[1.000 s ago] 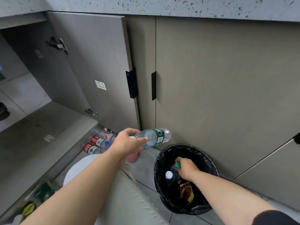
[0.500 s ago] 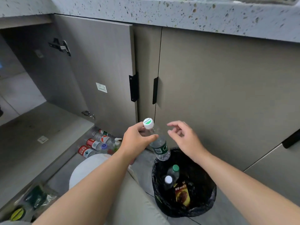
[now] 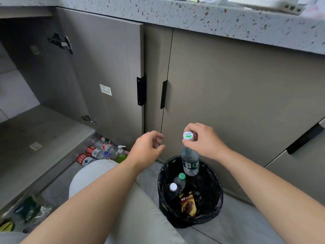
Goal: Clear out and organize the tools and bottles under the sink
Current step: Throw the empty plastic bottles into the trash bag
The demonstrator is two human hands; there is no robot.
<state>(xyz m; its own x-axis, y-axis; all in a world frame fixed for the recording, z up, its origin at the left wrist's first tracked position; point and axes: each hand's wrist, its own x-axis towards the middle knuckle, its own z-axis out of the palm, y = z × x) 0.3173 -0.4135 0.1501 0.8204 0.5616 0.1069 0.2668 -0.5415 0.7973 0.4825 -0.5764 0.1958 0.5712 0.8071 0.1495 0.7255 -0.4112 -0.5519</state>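
Just right of centre in the frame, I see a clear water bottle (image 3: pixel 189 160) with a green label hanging upright over the black-lined trash bin (image 3: pixel 215 175), its white and green cap (image 3: pixel 188 136) pinched by the fingertips of my right hand (image 3: pixel 204 140). My left hand (image 3: pixel 146 149) is beside it, apart from the bottle, fingers loosely curled and holding nothing. Inside the bin, lower in the frame, lie a bottle with a green cap (image 3: pixel 181 179), another with a white cap (image 3: pixel 173 189) and a brown and yellow snack wrapper (image 3: pixel 188 205). To the left of the bin, on the grey floor at the foot of the open cabinet door (image 3: pixel 109 67), several plastic bottles (image 3: pixel 95 152) lie on their sides, some with red labels, and a green pump dispenser (image 3: pixel 121 154) stands just beside them. A white rounded object (image 3: pixel 88 175) sits near them, partly hidden by my left forearm. At the lower left corner I make out green packaging (image 3: pixel 29 209) and a yellow item (image 3: pixel 7 226), too blurred to name. The cupboard floor (image 3: pixel 35 131) in the left of the frame looks bare apart from a small square fitting. Closed grey cabinet doors (image 3: pixel 237 103) with black handles fill the right side, under a speckled stone countertop (image 3: pixel 193 16) along the top.
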